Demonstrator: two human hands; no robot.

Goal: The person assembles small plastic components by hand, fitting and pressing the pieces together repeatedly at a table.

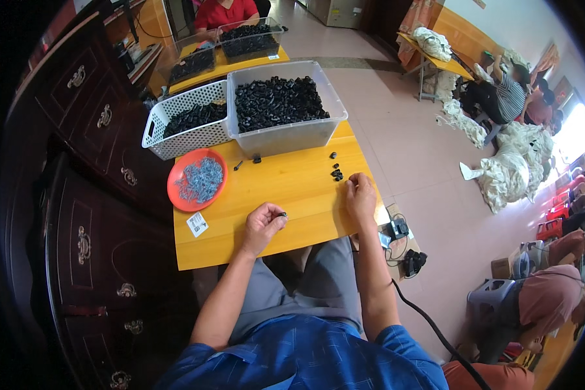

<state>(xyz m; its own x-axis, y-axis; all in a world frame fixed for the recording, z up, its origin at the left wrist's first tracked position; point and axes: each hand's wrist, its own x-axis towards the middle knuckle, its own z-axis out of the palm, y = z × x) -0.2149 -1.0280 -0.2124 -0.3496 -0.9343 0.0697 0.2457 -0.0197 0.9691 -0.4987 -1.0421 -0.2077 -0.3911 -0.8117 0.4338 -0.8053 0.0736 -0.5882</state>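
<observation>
Left hand pinches a small black part near the tabletop front edge, right hand, can't tell its grip, is beside loose black pieces by the right edge, orange-red bowl left edge, clear bin far edge.

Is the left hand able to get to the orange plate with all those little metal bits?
Probably yes: the orange plate is close, ahead and left of the left hand, with only bare yellow table between. The hand seems to hold a small dark piece, though, which might make grabbing harder.
</observation>
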